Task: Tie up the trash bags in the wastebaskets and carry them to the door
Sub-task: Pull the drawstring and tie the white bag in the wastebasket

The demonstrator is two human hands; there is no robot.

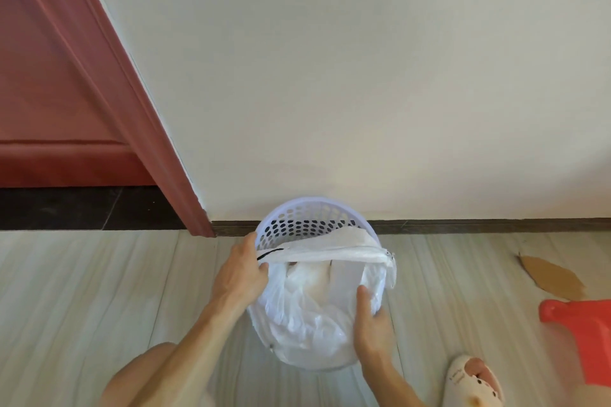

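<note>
A pale lilac perforated wastebasket stands on the floor against the wall, just right of the door frame. A white plastic trash bag lines it, its far edge pulled off the rim into a band across the opening, with a black drawstring showing at the left. My left hand pinches the bag's edge at the basket's left rim. My right hand grips the bag's near right edge, thumb on the plastic. Crumpled white contents lie inside the bag.
A reddish-brown door and its frame stand at the left with a dark threshold. A red plastic stool and a cardboard scrap lie at the right. My slippered foot is at the lower right.
</note>
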